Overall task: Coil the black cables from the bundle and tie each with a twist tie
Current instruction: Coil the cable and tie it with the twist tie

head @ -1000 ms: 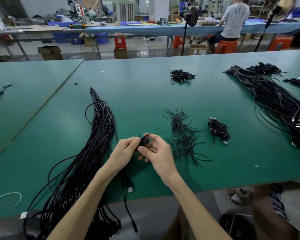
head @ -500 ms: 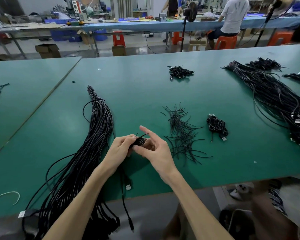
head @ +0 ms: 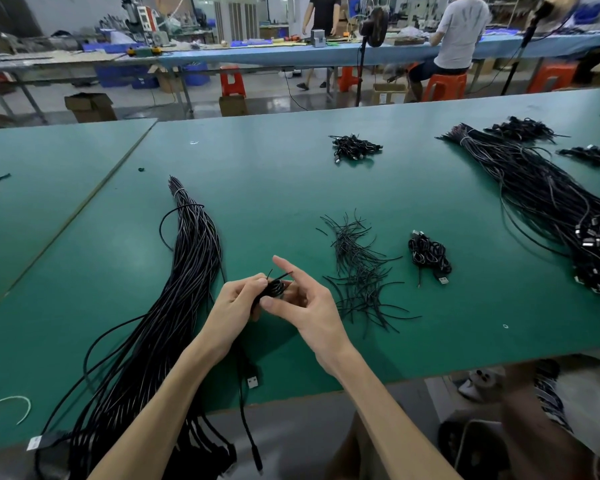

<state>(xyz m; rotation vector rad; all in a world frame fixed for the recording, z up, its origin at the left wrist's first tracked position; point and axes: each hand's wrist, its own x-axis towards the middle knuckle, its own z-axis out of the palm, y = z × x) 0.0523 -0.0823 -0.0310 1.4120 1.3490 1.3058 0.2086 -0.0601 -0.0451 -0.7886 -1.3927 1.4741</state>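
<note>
A small coiled black cable [head: 275, 288] sits between my two hands above the green table [head: 291, 188]. My left hand [head: 234, 304] grips the coil from the left. My right hand [head: 303, 301] pinches at the coil with thumb and lower fingers, its index finger stretched out; two ends of a twist tie [head: 280, 274] stick up from the coil. The cable's loose ends hang over the table's front edge, one showing a USB plug [head: 253, 381]. The long bundle of black cables [head: 174, 306] lies to my left. Loose twist ties [head: 357, 268] are spread to my right.
A tied coil [head: 428, 256] lies right of the ties, and a heap of tied coils [head: 354, 148] sits further back. A second big cable bundle [head: 548, 202] fills the right side. A white tie [head: 11, 405] lies front left. People work at a far bench.
My right hand has turned at the coil, its index finger lifting and stretching out. The left hand keeps its hold. The camera tilted slightly.
</note>
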